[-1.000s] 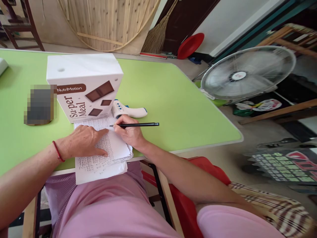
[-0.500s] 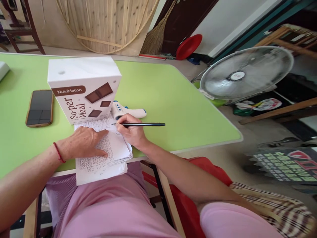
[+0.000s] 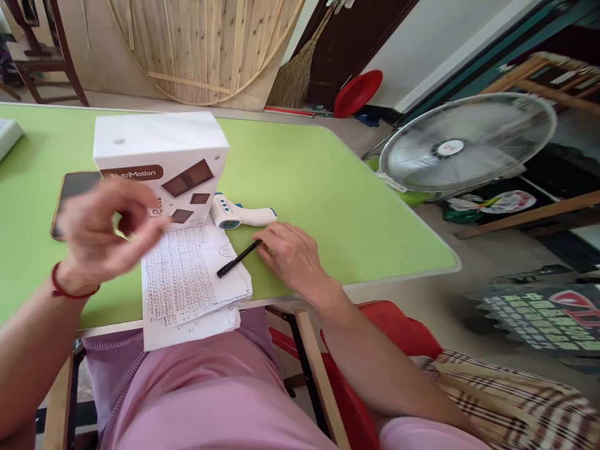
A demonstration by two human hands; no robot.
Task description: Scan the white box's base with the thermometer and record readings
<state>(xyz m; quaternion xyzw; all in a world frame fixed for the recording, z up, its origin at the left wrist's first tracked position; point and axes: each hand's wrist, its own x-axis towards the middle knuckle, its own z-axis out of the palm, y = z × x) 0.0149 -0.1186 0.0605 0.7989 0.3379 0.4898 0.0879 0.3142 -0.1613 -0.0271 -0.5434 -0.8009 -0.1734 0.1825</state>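
My left hand [image 3: 110, 228] is raised in front of the white box [image 3: 159, 134], its thumb and index finger apart with nothing visible between them; motion blurs it slightly. At the right edge of the papers, my right hand [image 3: 293, 253] has its fingers closed on one end of a black pen [image 3: 238, 259]. The pen slants down-left over the sheets, and my hand hides its far end. Handwritten papers [image 3: 182, 275] lie stacked at the table edge, the lowest one overhanging it. Behind my right hand rests a white and blue infrared thermometer [image 3: 234, 211].
A phone [image 3: 70, 187] lies left of the box, partly behind my left hand. The green table [image 3: 337, 212] ends at a pale edge on the right. Beyond it stand a fan [image 3: 450, 148] and a red stool [image 3: 394, 325].
My left hand has lifted off the papers and moved up-left. My right hand has shifted right, and the pen has turned from level to slanting down-left.
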